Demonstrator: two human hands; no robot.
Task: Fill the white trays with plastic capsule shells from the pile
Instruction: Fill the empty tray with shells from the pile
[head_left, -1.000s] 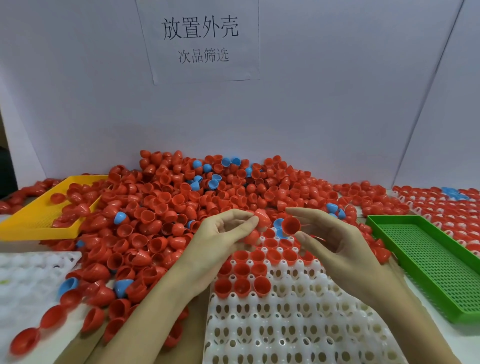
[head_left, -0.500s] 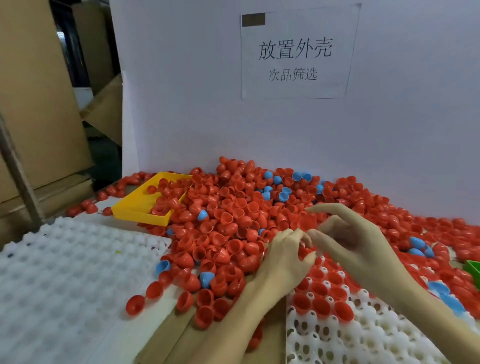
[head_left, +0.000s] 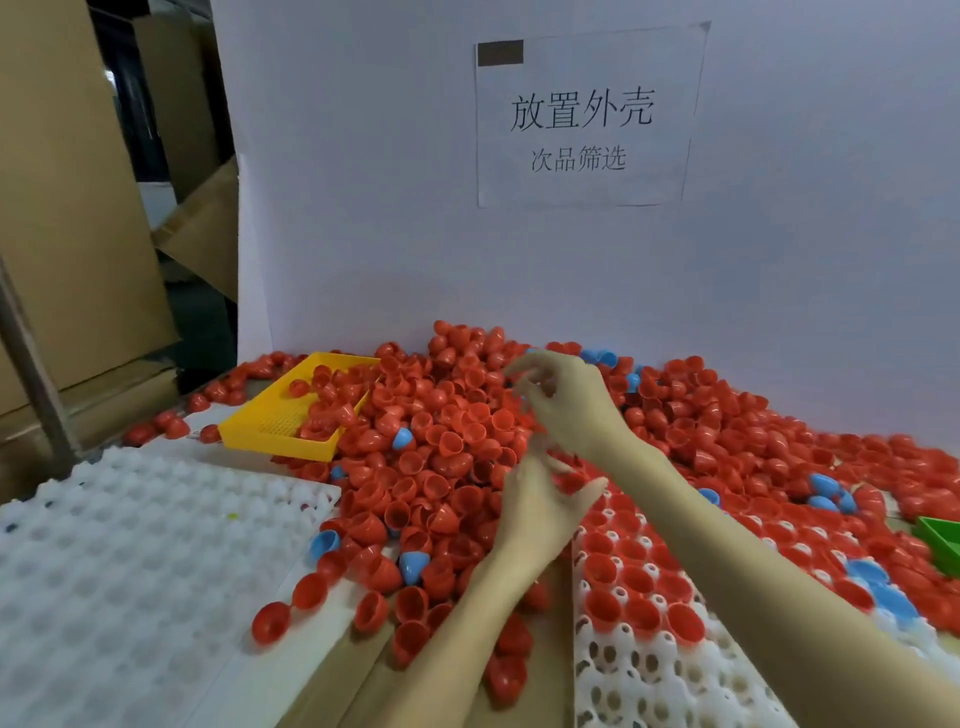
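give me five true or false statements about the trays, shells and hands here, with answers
1. The yellow tray lies at the left edge of the pile. True.
2. The white tray on the left is full of red shells. False: its pockets look bare; a few shells only rest at its near edge.
3. The white tray under the arms holds red shells in its far rows. True.
4. Every shell is red. False: a blue shell and several others lie among the red.
5. The right hand rests flat on the green tray. False: it is raised over the pile, above the left hand.
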